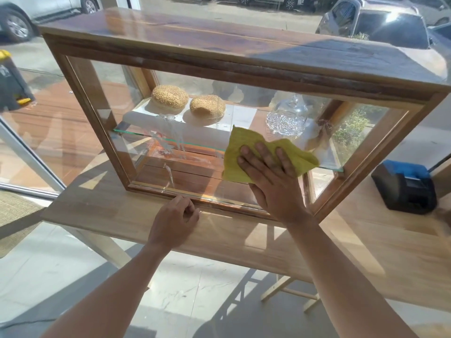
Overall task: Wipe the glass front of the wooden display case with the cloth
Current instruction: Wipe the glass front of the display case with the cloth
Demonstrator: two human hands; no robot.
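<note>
The wooden display case (219, 45) stands on a light wooden table, its glass front (127, 113) facing me. My right hand (271, 176) lies flat with fingers spread on a yellow-green cloth (240, 147), pressing it against the lower right part of the glass. My left hand (174, 219) rests with curled fingers on the bottom edge of the case frame, holding nothing loose. Streaks and smears show on the glass left of the cloth.
Inside the case two sesame buns (169, 96) and a clear glass dish (286, 117) sit on a glass shelf. A black and blue device (405, 186) stands on the table (102, 203) to the right. Large windows and parked cars lie behind.
</note>
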